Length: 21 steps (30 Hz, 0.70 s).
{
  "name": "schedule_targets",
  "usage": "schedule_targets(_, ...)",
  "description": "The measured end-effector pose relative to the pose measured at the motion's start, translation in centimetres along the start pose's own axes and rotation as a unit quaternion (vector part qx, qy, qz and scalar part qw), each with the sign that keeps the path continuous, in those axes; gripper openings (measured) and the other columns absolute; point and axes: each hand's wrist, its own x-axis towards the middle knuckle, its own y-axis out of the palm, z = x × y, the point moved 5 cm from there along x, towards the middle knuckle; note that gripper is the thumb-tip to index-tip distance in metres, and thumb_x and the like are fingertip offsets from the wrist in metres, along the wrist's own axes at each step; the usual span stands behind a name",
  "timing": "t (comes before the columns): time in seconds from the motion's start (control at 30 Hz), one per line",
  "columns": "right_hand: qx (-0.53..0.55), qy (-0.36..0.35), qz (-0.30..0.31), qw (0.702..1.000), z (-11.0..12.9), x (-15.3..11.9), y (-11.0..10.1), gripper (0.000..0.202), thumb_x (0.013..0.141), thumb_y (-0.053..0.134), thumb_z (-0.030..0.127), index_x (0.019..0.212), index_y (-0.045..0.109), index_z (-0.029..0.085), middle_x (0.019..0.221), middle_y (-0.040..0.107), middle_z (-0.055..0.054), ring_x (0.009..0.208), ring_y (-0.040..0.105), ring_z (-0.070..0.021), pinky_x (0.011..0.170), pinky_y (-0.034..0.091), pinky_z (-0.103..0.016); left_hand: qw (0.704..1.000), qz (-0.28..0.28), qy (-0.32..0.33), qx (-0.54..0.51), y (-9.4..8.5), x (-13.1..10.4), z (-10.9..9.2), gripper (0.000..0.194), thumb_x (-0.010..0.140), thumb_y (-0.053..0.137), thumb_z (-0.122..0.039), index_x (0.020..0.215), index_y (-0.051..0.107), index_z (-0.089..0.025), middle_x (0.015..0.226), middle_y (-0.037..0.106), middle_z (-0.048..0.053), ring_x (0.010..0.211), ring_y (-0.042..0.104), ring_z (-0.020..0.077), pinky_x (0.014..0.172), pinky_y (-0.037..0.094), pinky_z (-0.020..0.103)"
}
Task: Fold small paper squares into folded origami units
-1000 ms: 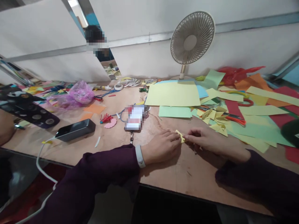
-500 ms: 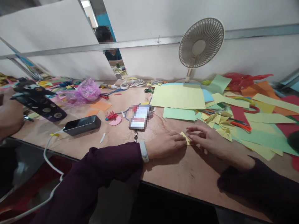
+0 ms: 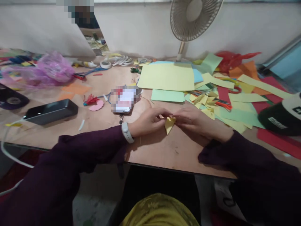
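Note:
A small folded piece of yellow paper [image 3: 169, 125] is held between my two hands, just above or on the wooden table, with a pointed end toward me. My left hand [image 3: 150, 121] has its fingers closed on the paper's left and upper side. From the other side, my right hand [image 3: 197, 122] grips its upper right edge with bent fingers. Parts of the paper are hidden behind the fingers. Several folded yellow paper pieces [image 3: 204, 102] lie in a heap beyond my right hand.
Beyond my hands lie a large yellow sheet [image 3: 166, 76], green paper [image 3: 167, 95] and a phone [image 3: 124, 99]. A black box-shaped device [image 3: 51, 110] with a white cable sits left. A dark cup-like object [image 3: 282, 116] stands right. A fan [image 3: 195, 18] is at the back.
My view has tilted down and shifted right. The yellow paper, pressed on the table before, now has its point toward me, and my right hand has closed in on it.

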Motion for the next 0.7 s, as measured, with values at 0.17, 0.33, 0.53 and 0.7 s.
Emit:
schedule_targets(0.17,0.002,-0.006,-0.039,0.999,-0.5,-0.3,-0.3,0.024,0.095,0.051,0.025,0.111,0.067,0.019,0.101,0.069,-0.009,0.093,0.062,-0.0209,0.085,0.05,-0.037,0.989,0.08,0.089,0.088,0.4,0.2,0.9,0.03,0.088,0.051,-0.012,0.114,0.067,-0.014,0.113,0.07,0.011,0.104,0.064,0.0207,0.092,0.052,0.036)
schedule_targets(0.33,-0.015,0.003,-0.002,1.0,0.7,-0.6,-0.2,0.031,0.09,0.059,0.03,0.12,0.064,0.022,0.114,0.064,-0.01,0.103,0.06,-0.0236,0.089,0.05,-0.039,0.98,0.089,0.122,0.133,0.7,0.0,1.0,0.025,0.096,0.05,-0.024,0.106,0.072,-0.017,0.111,0.069,0.011,0.097,0.064,0.0199,0.086,0.052,0.033)
schedule_targets(0.53,-0.082,-0.025,0.038,0.996,1.4,-0.6,-0.2,0.052,0.082,0.067,0.057,0.118,0.064,0.02,0.117,0.064,-0.012,0.106,0.059,-0.0298,0.093,0.047,-0.045,0.984,0.088,0.121,0.093,0.6,0.3,1.5,0.025,0.097,0.051,-0.027,0.102,0.073,-0.018,0.106,0.069,0.009,0.095,0.065,0.0172,0.085,0.053,0.031)
schedule_targets(0.7,-0.109,-0.033,0.049,0.992,2.4,-0.6,0.2,0.033,0.09,0.057,0.051,0.101,0.068,0.021,0.104,0.069,-0.011,0.099,0.062,-0.0283,0.09,0.047,-0.043,0.987,0.091,0.112,0.071,0.4,0.5,1.7,0.021,0.095,0.054,-0.027,0.1,0.072,-0.016,0.105,0.071,0.008,0.095,0.066,0.0171,0.086,0.054,0.032)
